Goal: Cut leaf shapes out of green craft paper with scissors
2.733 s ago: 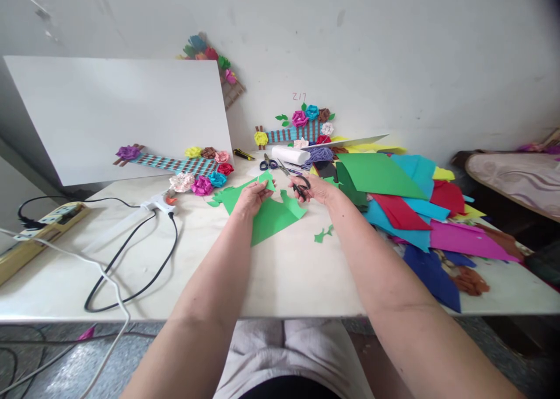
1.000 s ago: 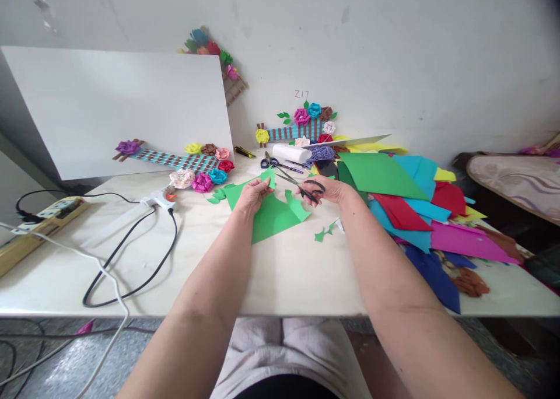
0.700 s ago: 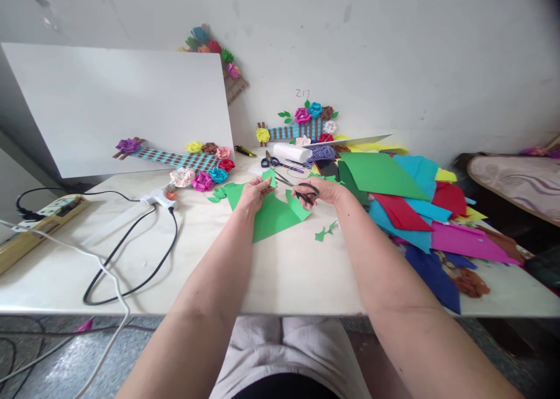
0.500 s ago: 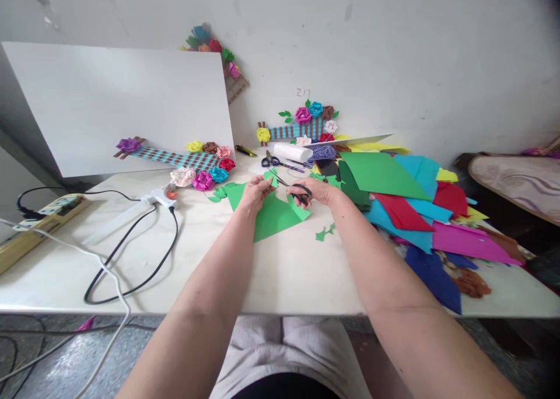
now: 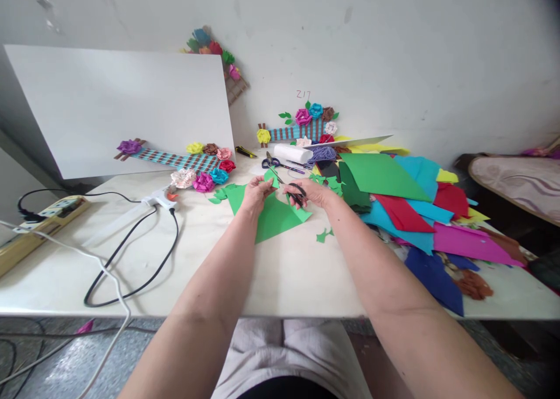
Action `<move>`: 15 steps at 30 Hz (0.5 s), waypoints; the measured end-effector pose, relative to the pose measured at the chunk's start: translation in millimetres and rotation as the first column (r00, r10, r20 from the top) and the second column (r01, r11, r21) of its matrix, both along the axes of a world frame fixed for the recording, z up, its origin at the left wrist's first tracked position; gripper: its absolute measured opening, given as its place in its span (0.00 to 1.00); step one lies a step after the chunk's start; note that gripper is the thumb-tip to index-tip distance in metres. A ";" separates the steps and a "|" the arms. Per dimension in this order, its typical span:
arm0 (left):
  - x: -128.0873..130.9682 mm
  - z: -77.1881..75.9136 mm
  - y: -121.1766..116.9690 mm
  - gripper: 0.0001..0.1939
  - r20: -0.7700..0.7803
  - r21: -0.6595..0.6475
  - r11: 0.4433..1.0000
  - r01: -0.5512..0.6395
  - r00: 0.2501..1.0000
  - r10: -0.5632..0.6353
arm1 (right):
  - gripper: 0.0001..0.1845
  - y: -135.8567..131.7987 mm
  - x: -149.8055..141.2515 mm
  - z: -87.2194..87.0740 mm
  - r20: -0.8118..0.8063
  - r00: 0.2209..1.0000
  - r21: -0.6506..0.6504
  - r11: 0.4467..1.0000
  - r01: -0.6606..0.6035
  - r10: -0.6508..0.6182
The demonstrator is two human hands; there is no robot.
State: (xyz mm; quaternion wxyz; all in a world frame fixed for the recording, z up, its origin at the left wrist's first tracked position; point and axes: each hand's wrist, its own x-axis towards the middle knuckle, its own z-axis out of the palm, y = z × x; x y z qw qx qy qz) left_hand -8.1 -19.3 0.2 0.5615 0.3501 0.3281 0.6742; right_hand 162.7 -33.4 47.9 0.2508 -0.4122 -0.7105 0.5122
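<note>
My left hand (image 5: 255, 194) pinches the upper edge of a green paper sheet (image 5: 275, 219) held just above the table. My right hand (image 5: 312, 192) grips black-handled scissors (image 5: 294, 193), whose blades point left into the top of that sheet, close to my left fingers. Small green cut-out scraps (image 5: 324, 234) lie on the table just right of the sheet. More green leaf shapes (image 5: 217, 195) lie to the left of it.
A pile of coloured paper sheets (image 5: 411, 206) covers the right of the white table (image 5: 280, 276). A glue gun (image 5: 158, 199) with a black cord, a power strip (image 5: 44, 215), blue scissors (image 5: 272, 163), a white roll (image 5: 292, 153) and paper-flower crafts (image 5: 196, 168) sit behind and left.
My right hand has moved left with the scissors, bringing the blades into the green sheet near my left fingers. The sheet has shifted slightly.
</note>
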 end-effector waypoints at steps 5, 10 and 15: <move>1.3 2.3 -1.6 0.17 0.017 -0.023 0.999 -0.025 1.000 0.026 | 0.19 2.3 -2.6 -2.0 -0.017 1.000 -0.030 1.000 0.003 -0.004; 1.8 1.2 -0.3 0.16 0.023 -0.027 0.999 -0.026 0.999 0.026 | 0.17 3.8 -3.6 -5.8 -0.035 0.999 -0.020 1.000 0.006 -0.006; 2.8 1.0 -0.1 0.20 0.017 -0.019 0.999 -0.033 0.999 0.033 | 0.16 1.6 -6.5 -5.5 -0.039 0.999 -0.018 0.999 0.031 -0.032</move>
